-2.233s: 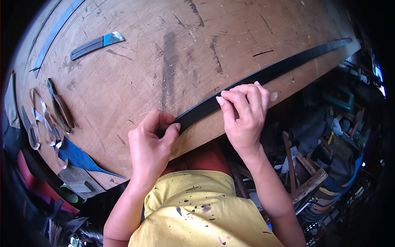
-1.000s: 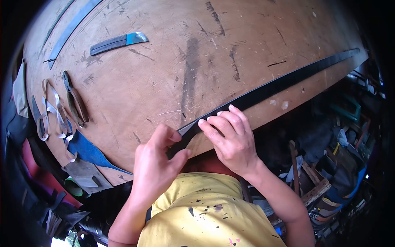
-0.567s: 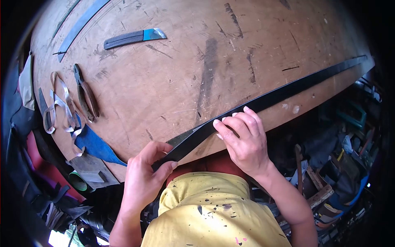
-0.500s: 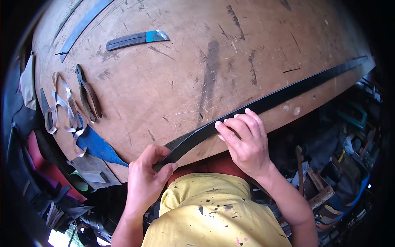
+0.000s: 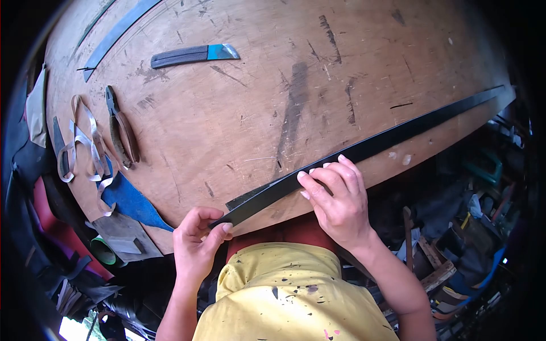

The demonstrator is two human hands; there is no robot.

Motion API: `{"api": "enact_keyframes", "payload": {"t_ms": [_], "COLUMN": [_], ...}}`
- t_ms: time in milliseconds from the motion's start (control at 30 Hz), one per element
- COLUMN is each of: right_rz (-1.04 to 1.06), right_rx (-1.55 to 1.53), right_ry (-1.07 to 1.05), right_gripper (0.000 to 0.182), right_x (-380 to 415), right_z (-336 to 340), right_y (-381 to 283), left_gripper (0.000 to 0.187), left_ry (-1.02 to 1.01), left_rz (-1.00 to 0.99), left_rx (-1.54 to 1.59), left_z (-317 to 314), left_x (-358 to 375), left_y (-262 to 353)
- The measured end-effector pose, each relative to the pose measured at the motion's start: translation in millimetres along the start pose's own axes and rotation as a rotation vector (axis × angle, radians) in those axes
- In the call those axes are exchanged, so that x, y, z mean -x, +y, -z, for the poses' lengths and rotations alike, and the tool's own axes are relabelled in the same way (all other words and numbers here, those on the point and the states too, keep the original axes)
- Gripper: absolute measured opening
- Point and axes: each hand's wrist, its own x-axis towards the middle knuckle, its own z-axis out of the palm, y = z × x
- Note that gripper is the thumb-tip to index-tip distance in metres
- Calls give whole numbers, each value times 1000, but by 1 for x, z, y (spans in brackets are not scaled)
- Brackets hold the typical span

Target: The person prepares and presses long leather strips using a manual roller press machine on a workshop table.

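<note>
A long black strip point(image 5: 392, 135), which looks like leather, runs along the near edge of the table toward the far right. My left hand point(image 5: 196, 238) pinches its near end between thumb and fingers, lifted slightly off the wood. Farther along, my right hand point(image 5: 338, 202) is closed on the strip, fingertips over its far edge. Beneath the raised stretch, part of a second dark strip point(image 5: 243, 198) shows on the wood. My right thumb is partly hidden behind the fingers.
On the wooden table point(image 5: 216, 136) lie a knife with a wrapped handle point(image 5: 181, 57), pliers point(image 5: 120, 128), a tangled pale ribbon point(image 5: 85, 142), blue material point(image 5: 133, 196) and a grey-blue strip point(image 5: 119, 37). Cluttered scraps point(image 5: 443, 250) fill the space below the right edge.
The near part of the strip was curved and now lies straighter between my hands. My left hand has moved slightly left and down to the strip's tip; my right hand has barely shifted.
</note>
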Motion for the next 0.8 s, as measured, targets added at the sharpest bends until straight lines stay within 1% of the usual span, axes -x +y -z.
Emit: {"api": "enact_keyframes", "payload": {"t_ms": [167, 233, 300, 367, 400, 467, 500, 567, 800], "right_rz": [-24, -44, -53, -65, -91, -143, -143, -212, -268], "right_rx": [-20, -46, -45, -47, -52, -60, -59, -50, -29], "right_ry": [22, 46, 65, 83, 105, 153, 152, 154, 158], "right_gripper": [27, 25, 24, 24, 23, 21, 21, 23, 26], "right_x": [-1, -3, -4, -5, -6, -8, -9, -11, -16], "right_z": [-3, -3, -7, -11, -13, -16, -18, -20, -21], "right_y": [-2, -3, -3, -6, -8, -12, -14, -17, -24], "left_gripper": [15, 16, 15, 15, 14, 14, 14, 14, 14], "left_ry": [-2, -23, -30, -40, -8, -13, -16, -15, -12], "left_rz": [8, 52, 54, 25, 5, 7, -3, 4, 43], "left_rx": [60, 90, 95, 107, 128, 125, 120, 126, 108], "left_z": [1, 3, 4, 4, 1, 1, 1, 1, 1], "left_x": [-4, -6, -8, -11, -12, -13, -14, -15, -18], "left_y": [-4, -3, -5, -7, -10, -11, -12, -14, -15]}}
